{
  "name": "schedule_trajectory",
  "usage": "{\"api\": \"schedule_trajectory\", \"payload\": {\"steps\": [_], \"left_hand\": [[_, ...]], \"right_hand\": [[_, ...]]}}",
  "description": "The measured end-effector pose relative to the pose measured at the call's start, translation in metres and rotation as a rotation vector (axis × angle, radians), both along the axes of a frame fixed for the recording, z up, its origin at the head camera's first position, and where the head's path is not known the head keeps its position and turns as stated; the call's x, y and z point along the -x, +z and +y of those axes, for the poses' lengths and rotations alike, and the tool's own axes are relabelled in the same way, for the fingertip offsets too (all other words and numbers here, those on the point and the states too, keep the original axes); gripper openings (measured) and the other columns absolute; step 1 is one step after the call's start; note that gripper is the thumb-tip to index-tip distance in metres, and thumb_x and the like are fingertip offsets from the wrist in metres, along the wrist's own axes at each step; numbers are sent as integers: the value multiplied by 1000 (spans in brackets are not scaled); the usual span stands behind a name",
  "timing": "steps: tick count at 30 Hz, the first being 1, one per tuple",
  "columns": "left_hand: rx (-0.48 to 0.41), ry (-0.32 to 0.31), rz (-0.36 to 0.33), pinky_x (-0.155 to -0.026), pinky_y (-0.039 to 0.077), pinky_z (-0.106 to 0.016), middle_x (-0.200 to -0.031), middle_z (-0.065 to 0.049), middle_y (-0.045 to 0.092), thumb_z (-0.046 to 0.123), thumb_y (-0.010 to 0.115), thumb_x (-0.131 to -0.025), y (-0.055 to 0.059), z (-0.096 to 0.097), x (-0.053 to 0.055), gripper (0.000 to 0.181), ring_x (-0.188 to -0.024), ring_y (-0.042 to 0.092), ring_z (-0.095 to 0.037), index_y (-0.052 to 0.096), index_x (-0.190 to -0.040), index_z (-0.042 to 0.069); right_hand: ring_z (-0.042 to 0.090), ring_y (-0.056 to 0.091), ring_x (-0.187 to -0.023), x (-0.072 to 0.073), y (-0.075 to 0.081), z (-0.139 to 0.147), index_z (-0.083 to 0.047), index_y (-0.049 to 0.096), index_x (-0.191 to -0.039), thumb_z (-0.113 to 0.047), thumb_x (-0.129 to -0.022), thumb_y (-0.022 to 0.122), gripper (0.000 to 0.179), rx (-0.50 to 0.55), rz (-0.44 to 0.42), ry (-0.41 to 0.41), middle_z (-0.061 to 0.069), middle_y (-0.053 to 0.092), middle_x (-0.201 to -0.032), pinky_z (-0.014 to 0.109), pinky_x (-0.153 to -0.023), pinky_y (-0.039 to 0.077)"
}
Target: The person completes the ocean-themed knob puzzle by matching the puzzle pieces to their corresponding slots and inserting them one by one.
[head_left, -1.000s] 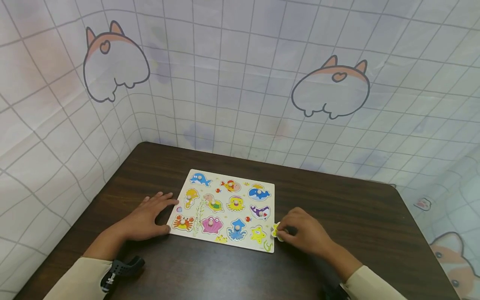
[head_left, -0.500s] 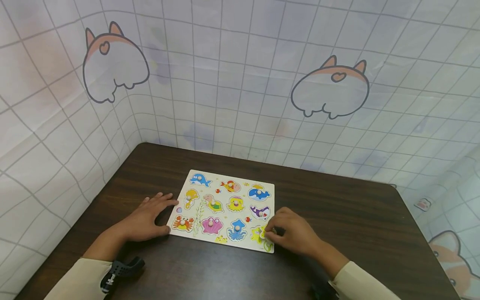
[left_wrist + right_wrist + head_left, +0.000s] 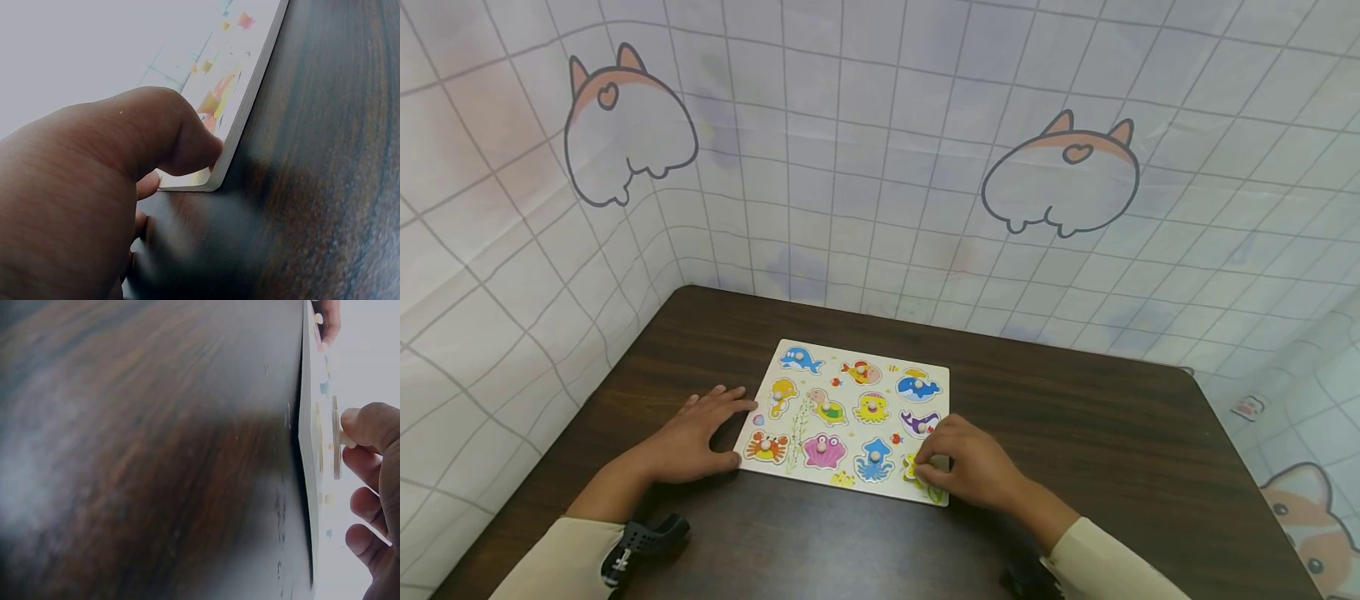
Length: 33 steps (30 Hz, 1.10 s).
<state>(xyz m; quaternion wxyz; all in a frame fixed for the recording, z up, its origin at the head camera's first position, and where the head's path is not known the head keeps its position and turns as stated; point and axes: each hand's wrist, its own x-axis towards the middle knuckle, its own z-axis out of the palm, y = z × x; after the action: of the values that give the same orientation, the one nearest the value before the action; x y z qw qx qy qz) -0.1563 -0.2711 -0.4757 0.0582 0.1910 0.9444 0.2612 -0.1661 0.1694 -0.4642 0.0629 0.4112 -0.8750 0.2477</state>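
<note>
A flat wooden peg puzzle board (image 3: 850, 433) with sea-animal pieces lies on the table. My right hand (image 3: 973, 462) pinches a yellow starfish puzzle piece (image 3: 911, 468) by its knob, over the board's near right corner. In the right wrist view that piece (image 3: 337, 440) stands a little off the board's surface, seen edge-on between thumb and fingers. My left hand (image 3: 692, 437) rests at the board's left edge, fingers spread, with the thumb (image 3: 187, 137) touching the near left corner. The starfish picture beneath the piece is mostly hidden by the right hand.
The blue squid piece (image 3: 874, 460) and the purple whale piece (image 3: 920, 423) sit in the board beside the right hand. The dark wooden table (image 3: 1075, 433) reaches back to a curtain with a grid print (image 3: 880, 167).
My right hand has moved left with the starfish piece, from beside the board's right edge to over its near right corner. The left hand and the board have stayed put.
</note>
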Motion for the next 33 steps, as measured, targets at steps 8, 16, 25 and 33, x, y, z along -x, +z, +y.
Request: {"api": "schedule_trajectory", "payload": {"steps": [8,16,25,33], "left_hand": [[-1,-5,-3,-116,12,-71,-160,-20,37,33,79,-81,0,-1,0,76,-149,21,-50,51,-150,15],[-20,-11,-12,-116,10,-71,-160,-20,36,33,79,-82,1,-2,-1,76,-149,20,-50,50,-150,15],[-18,-14,-16,-116,10,-71,-160,-21,36,33,80,-82,1,-3,2,76,-149,20,-51,51,-149,15],[-8,-27,-16,-116,10,-71,-161,-19,35,35,78,-85,-4,-9,0,79,-150,19,-49,45,-154,15]], "right_hand": [[6,55,-93,-1,-2,-6,-24,78,-87,-23,-87,84,6,-10,-12,-1,-18,67,-89,30,-78,53],[5,53,-90,-4,-4,-10,-26,78,-89,-26,-87,84,6,-68,-54,-56,-21,65,-87,27,-74,51],[6,53,-89,-2,-8,-9,-25,79,-90,-26,-86,85,8,-68,-36,-62,-21,67,-88,26,-72,51],[10,56,-104,-5,1,6,-20,77,-106,-31,-88,83,22,-81,-36,-190,-12,69,-103,35,-84,56]]}}
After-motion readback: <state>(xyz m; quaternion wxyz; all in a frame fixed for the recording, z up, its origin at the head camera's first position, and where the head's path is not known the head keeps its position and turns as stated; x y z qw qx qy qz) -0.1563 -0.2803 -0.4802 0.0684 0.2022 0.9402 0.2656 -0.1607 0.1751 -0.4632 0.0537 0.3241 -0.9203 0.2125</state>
